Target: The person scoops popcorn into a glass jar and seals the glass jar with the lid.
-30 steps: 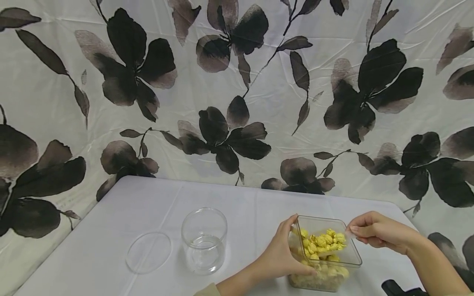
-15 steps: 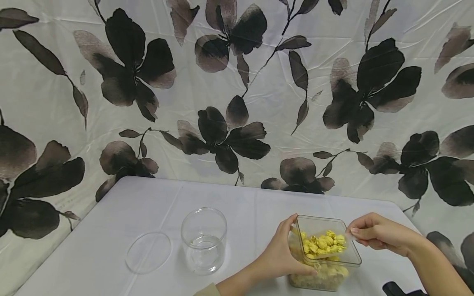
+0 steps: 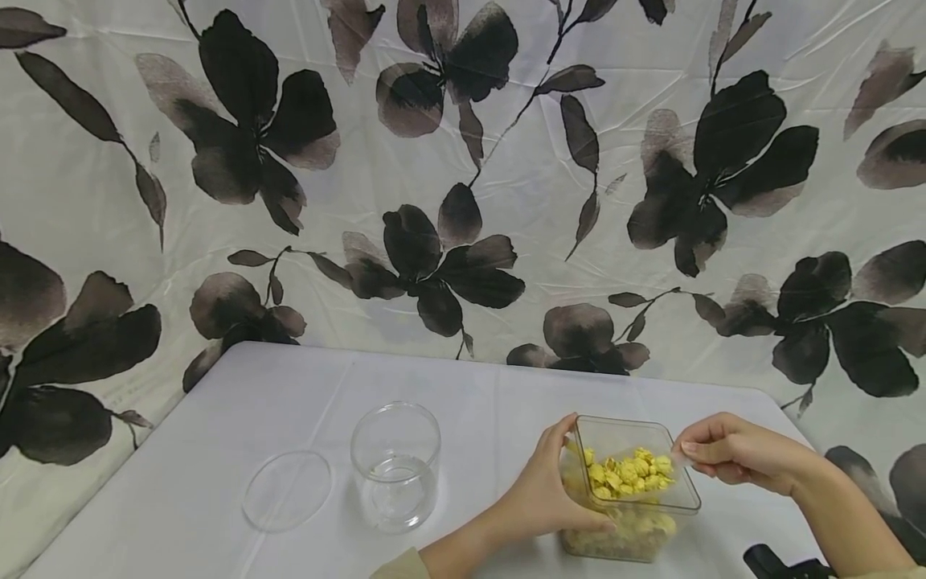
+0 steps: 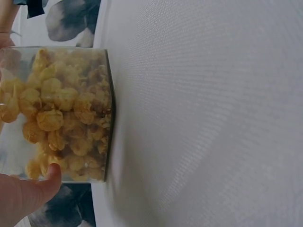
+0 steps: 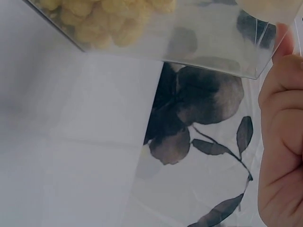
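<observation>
My left hand (image 3: 538,498) grips the left side of a clear square container (image 3: 689,508) of yellow popcorn (image 3: 628,476). In the left wrist view, its thumb (image 4: 45,187) lies along the container wall, with popcorn packed behind the plastic. At the right rim, my right hand (image 3: 738,454) pinches the handle of a translucent scoop (image 3: 680,457) between thumb and curled fingers. The scoop reaches into the container, and popcorn heaped in its bowl hides most of it. A pale part of the scoop (image 5: 277,5) shows through the wall in the right wrist view.
Left of the container stands a clear round jar (image 3: 396,503) with no contents showing. A clear round lid (image 3: 249,503) lies flat farther left on the white-covered table (image 3: 463,402). Some black object (image 3: 770,563) sits at the lower right edge. Flower-patterned cloth (image 3: 434,161) hangs behind.
The popcorn heaped on the scoop has shifted slightly inside the container. Both hands keep their holds, and the whole view has moved a little.
</observation>
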Motion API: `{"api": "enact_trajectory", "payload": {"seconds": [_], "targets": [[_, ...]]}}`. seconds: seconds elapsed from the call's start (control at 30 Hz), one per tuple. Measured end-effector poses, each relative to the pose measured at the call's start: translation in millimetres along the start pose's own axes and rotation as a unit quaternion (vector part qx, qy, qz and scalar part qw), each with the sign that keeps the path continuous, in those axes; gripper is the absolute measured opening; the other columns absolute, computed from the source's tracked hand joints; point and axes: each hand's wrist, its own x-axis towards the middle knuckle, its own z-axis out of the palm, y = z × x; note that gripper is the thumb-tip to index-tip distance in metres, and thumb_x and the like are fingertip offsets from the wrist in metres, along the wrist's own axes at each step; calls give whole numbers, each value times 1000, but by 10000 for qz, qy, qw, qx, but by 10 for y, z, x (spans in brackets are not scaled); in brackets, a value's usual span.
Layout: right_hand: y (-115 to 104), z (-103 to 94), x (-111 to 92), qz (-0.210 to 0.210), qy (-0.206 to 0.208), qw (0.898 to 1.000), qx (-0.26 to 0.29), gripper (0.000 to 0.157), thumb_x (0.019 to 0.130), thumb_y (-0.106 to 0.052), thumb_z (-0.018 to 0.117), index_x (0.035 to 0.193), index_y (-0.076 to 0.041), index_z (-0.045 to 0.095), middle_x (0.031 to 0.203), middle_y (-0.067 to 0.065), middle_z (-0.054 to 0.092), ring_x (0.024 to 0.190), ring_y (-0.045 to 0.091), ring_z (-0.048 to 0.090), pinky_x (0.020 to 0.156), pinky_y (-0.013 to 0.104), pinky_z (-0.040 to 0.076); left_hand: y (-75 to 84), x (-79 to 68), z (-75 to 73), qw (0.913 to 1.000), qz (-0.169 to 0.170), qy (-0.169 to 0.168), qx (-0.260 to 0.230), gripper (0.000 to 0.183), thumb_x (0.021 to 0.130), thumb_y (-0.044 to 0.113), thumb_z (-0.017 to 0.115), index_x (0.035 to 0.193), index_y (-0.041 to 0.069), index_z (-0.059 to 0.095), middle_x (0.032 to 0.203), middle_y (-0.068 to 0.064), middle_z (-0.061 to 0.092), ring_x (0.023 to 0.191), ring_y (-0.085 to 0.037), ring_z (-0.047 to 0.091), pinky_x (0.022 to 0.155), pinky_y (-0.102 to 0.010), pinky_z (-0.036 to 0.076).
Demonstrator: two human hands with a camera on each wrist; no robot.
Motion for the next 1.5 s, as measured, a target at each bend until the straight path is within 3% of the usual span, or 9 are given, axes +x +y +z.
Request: {"api": "enact_trajectory", "payload": {"seconds": [0.37, 1.17, 1.5], "targets": [[47, -10, -35, -40, -114, 9992, 370, 34, 98, -2, 35, 96, -10, 68, 70, -7, 53, 46, 11, 15, 41, 30, 7, 3, -14, -1, 10000, 66, -24, 19, 112, 62, 29, 88, 148, 25, 16, 145, 7, 25, 128, -15, 31, 99, -40, 37], [62, -28, 4, -155, -117, 9992, 350, 33, 99, -3, 36, 100, -9, 68, 70, -8, 52, 46, 11, 14, 42, 31, 8, 11, -6, -4, 10000, 35, -38, -47, 112, 61, 28, 88, 148, 26, 17, 143, 7, 26, 127, -15, 31, 99, -41, 37], [89, -87, -69, -146, -57, 9991, 389, 35, 99, -1, 33, 101, -10, 67, 71, -8, 52, 47, 13, 13, 42, 33, 6, -9, -3, -11, 10000, 49, -32, -16, 113, 61, 30, 88, 148, 27, 17, 143, 10, 26, 127, -14, 31, 98, -40, 37]]}}
